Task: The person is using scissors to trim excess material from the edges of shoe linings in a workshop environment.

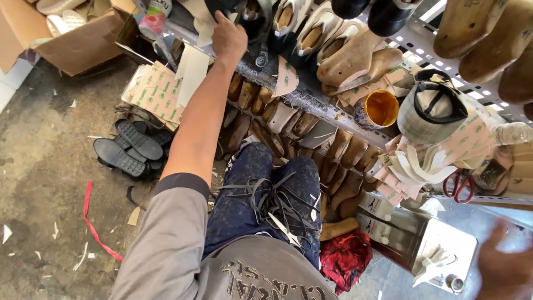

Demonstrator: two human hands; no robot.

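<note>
My left hand (229, 36) reaches far out to the metal shelf (311, 101). Its fingers curl at a pale strip of material (204, 26) next to a dark shoe upper (222, 6); they are hidden, so the grip is unclear. My right hand (502, 268) is blurred at the lower right, fingers apart, holding nothing, just right of a shiny metal box (444, 244). A bundle of thin black strips (277, 203) lies on my lap over blue speckled trousers.
Wooden shoe lasts (355, 58) fill both shelf levels. A glue can with yellow inside (378, 108), a cap (433, 111) and red-handled scissors (458, 186) sit at right. Black soles (129, 147), a cardboard box (72, 39) and a red strip (91, 225) lie on the floor.
</note>
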